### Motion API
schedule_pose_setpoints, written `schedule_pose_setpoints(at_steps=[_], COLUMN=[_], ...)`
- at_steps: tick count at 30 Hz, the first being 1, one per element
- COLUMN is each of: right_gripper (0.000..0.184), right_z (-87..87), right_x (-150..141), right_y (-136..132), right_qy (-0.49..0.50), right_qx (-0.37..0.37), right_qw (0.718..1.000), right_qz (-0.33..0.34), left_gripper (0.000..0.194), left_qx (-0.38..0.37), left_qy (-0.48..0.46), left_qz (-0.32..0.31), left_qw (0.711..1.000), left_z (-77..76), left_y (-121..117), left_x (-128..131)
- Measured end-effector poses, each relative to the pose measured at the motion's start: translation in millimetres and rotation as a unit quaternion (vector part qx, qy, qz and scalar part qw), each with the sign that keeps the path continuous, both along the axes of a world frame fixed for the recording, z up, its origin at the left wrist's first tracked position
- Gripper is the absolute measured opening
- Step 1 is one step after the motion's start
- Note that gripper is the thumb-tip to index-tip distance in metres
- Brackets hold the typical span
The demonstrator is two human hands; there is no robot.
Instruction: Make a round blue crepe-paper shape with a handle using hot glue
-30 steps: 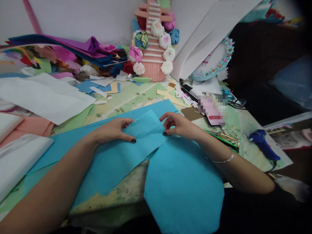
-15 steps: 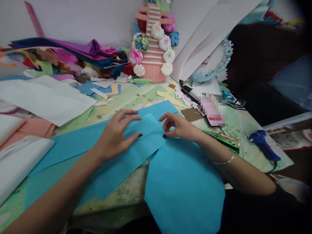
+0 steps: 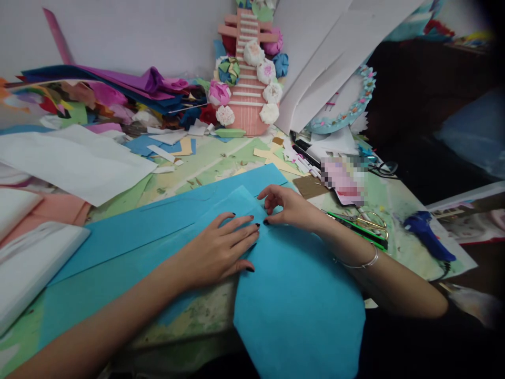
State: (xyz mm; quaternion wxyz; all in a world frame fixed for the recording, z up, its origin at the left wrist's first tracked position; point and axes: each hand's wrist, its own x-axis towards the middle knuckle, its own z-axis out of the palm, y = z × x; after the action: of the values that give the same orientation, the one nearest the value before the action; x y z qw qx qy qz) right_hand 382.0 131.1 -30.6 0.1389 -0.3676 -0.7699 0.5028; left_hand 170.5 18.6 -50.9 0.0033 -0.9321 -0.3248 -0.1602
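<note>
My left hand [image 3: 223, 246] lies palm down with fingers stretched out, on a thin light-blue paper sheet [image 3: 236, 199] where it meets a blue paper-covered panel [image 3: 303, 305]. That panel has a rounded, many-sided outline and reaches past the table's front edge over my lap. My right hand [image 3: 286, 207] is at the panel's upper end, thumb and fingers curled in at the sheet's right edge; the exact grip is partly hidden. A long blue paper strip [image 3: 130, 231] runs behind my left hand, and the thin sheet spreads left over the table.
Gold-handled scissors [image 3: 374, 223] and a green cutter [image 3: 359, 231] lie by my right forearm, a blue glue gun [image 3: 426, 231] farther right. A pink paper guitar with flowers [image 3: 248, 95] stands behind. White paper [image 3: 74, 158] and a white stack [image 3: 37, 263] lie left.
My left hand has come down and to the right, from hovering with bent fingers to lying flat on the blue sheet. My right hand has stayed nearly still.
</note>
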Motion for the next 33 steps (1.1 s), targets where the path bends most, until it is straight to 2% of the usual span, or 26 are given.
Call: schedule_pose_setpoints(at_steps=[4, 10, 20, 24, 29, 33], right_gripper=[0.043, 0.043, 0.048, 0.057, 0.071, 0.073], right_z=[-0.6, -3.6, -1.3, 1.1, 7.1, 10.2], right_x=[0, 2, 1, -1, -3, -3], right_y=[-2, -4, -7, -11, -15, -17], right_qy=[-0.006, 0.008, 0.012, 0.035, 0.046, 0.069], right_qx=[0.004, -0.029, -0.144, -0.168, -0.195, -0.226], right_qw=[1.000, 1.000, 0.989, 0.985, 0.979, 0.970], right_qz=[-0.004, -0.008, -0.003, -0.008, -0.040, -0.055], left_gripper=[0.065, 0.082, 0.088, 0.090, 0.075, 0.043], left_qx=[0.014, -0.020, -0.040, -0.045, -0.066, -0.041], left_qy=[0.020, 0.051, 0.047, 0.038, -0.006, -0.053], left_qz=[0.005, 0.014, 0.009, 0.000, -0.004, 0.033], left_qw=[1.000, 0.998, 0.998, 0.998, 0.998, 0.997], left_z=[-1.9, 0.1, -1.9, 0.4, 5.8, 3.2], left_y=[-3, -7, -7, -5, -4, -2], left_x=[3, 3, 2, 1, -1, 1])
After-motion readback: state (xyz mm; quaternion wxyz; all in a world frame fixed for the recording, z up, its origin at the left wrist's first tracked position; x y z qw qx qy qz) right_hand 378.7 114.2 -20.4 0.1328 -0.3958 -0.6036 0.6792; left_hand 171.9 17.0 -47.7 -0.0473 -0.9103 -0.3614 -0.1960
